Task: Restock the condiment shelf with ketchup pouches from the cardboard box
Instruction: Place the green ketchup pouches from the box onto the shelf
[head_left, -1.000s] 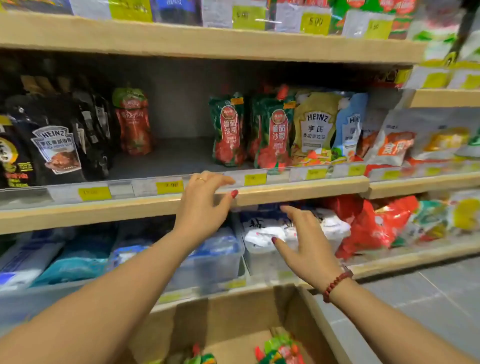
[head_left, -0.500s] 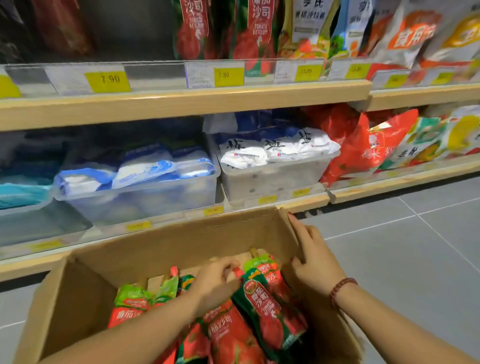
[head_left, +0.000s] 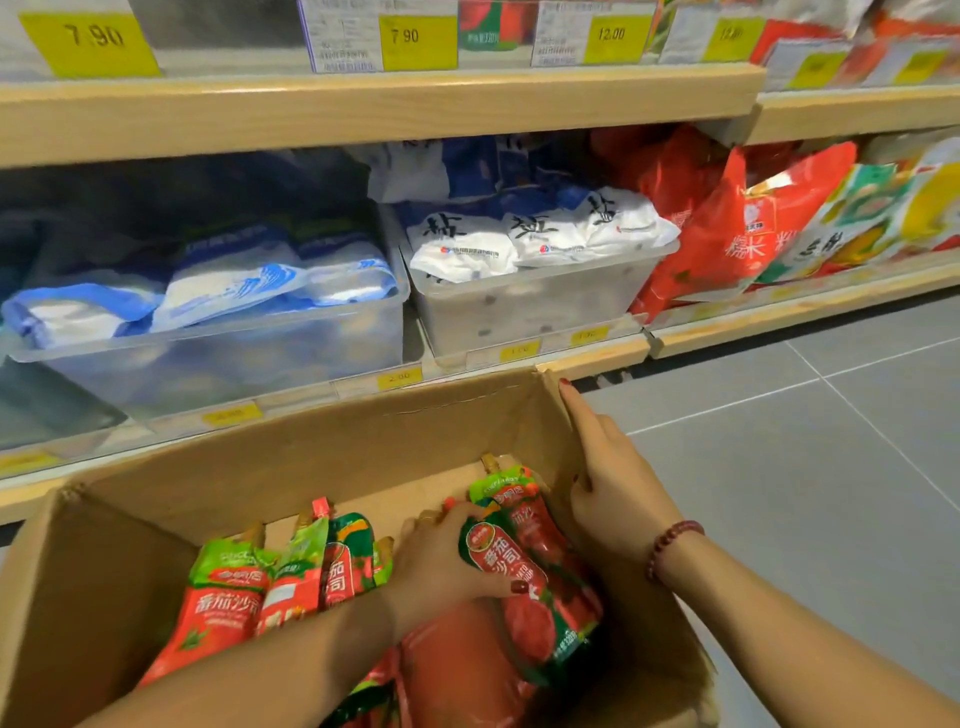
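An open cardboard box (head_left: 291, 457) stands on the floor below the shelves, holding several red-and-green ketchup pouches. My left hand (head_left: 441, 561) is inside the box, fingers and thumb wrapped around the top of one ketchup pouch (head_left: 530, 587) at the right side. More ketchup pouches (head_left: 234, 597) lie at the left of the box. My right hand (head_left: 608, 483) rests flat against the box's right wall, fingers apart, holding nothing. The condiment shelf (head_left: 363, 104) shows only its wooden front edge and price tags at the top.
On the lower shelf sit a clear bin of blue-white bags (head_left: 218, 358), a clear bin of white salt bags (head_left: 524, 312), and red bags (head_left: 727, 228) to the right. Grey tiled floor (head_left: 805, 467) lies right of the box.
Both hands came down from the shelf edge into the box. My view tilted down. The left hand has closed around a ketchup pouch, and the right hand stays against the box wall.
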